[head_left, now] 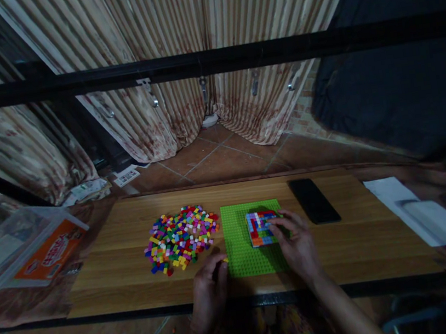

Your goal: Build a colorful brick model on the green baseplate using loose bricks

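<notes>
A green studded baseplate (237, 242) lies on the wooden table. On it stands a low block of colourful toy bricks (257, 227), red, blue, orange and other colours. My right hand (300, 244) reaches over the block's right side, thumb and fingertips closed together at its top; whatever is between them is too small to tell. At the plate's lower left edge, my left hand (210, 287) pinches a small yellow-orange brick (225, 260). Left of the plate is a loose pile of small multicoloured bricks (181, 236).
A black phone-like slab (314, 200) lies right of the plate. Beyond the table's left end sits a clear plastic box (30, 244) with an orange label. White flat items (442, 224) are off to the right. A dark horizontal bar (208, 62) crosses in front of the curtains.
</notes>
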Tool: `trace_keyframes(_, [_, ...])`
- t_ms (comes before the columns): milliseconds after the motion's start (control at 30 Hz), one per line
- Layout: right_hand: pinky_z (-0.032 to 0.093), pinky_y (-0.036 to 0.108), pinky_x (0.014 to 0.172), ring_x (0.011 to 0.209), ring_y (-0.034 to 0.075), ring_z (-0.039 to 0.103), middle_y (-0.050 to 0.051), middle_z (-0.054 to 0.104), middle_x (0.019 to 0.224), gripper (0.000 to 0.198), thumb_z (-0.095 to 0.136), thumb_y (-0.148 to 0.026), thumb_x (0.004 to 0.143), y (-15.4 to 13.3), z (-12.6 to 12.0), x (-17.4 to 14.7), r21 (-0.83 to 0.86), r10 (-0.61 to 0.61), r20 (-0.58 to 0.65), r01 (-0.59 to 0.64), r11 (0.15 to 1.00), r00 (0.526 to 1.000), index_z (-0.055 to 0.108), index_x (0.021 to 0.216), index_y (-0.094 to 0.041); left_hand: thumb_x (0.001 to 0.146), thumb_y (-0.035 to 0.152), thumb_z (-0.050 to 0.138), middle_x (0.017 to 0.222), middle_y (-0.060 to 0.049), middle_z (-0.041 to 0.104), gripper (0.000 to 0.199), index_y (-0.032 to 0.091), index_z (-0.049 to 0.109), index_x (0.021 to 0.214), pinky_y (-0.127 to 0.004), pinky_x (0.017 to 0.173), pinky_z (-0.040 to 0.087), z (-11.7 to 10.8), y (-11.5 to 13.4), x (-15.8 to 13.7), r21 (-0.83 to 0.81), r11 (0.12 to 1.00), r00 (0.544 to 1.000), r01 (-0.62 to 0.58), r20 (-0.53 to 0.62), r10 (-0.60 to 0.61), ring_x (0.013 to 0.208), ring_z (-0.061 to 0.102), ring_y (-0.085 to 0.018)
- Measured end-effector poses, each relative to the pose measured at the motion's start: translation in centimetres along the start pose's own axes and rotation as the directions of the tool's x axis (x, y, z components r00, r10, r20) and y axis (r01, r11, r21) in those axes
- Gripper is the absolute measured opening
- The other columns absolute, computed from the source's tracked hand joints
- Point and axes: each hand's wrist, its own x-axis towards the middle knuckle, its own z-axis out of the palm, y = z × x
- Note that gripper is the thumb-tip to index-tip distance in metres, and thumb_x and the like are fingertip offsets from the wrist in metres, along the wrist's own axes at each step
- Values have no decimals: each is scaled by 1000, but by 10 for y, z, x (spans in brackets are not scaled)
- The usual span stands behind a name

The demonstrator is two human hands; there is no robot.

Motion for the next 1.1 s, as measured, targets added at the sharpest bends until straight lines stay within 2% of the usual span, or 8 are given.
trace_keyframes(133, [39, 48, 99, 114, 26, 53, 10, 59, 120, 22, 61, -42, 83, 9, 5, 0, 30, 74, -13, -74, 997, 997, 74, 86, -24, 85, 28, 60, 93, -4, 72, 15, 24, 72, 94, -29, 81, 49, 0, 5, 0, -9, 1000, 1000, -16, 3, 16, 87, 67, -21])
trace_keyframes(333, [40, 47, 97, 108, 26, 56, 10, 62, 113, 22, 63, -41, 78, 13, 10, 1, 84, 180, -35, -177, 981, 983, 73, 85, -23, 84, 28, 60, 93, -4, 72, 15, 25, 72, 93, -28, 79, 49, -1, 5, 0, -53, 998, 1000, -21, 10, 22, 88, 66, -21])
trace_keyframes(667, [45, 45, 92, 97, 25, 63, 8, 69, 99, 19, 68, -37, 70, 11, 18, 4, 247, 374, -65, -348, 904, 925, 73, 77, -20, 87, 30, 57, 94, -4, 72, 18, 24, 70, 97, -28, 79, 50, -1, -2, -1, 11, 999, 999, -43, 33, 42, 88, 67, -21])
trace_keyframes(767, [49, 42, 84, 88, 24, 65, 8, 71, 92, 20, 68, -36, 69, 10, 20, 4, 286, 424, -53, -393, 874, 904, 73, 77, -19, 86, 31, 58, 94, -5, 72, 18, 24, 71, 97, -29, 80, 50, -2, 1, -1, -1, 1000, 999, -24, 34, 24, 88, 67, -21])
trace_keyframes(967, [52, 34, 68, 73, 21, 66, 5, 72, 80, 21, 68, -37, 68, 5, 22, 7, 350, 454, -20, -419, 838, 891, 71, 76, -18, 81, 35, 64, 94, -5, 72, 18, 24, 73, 93, -31, 82, 51, -2, 4, -1, -81, 995, 998, 58, 13, -57, 89, 67, -23])
trace_keyframes(1100, [53, 35, 67, 71, 21, 67, 6, 73, 83, 28, 72, -39, 66, 3, 18, 8, 402, 452, 21, -421, 813, 892, 71, 83, -18, 77, 34, 68, 90, -4, 73, 15, 24, 74, 88, -32, 83, 52, -1, 3, 1, -139, 986, 996, 87, -16, -90, 86, 67, -23])
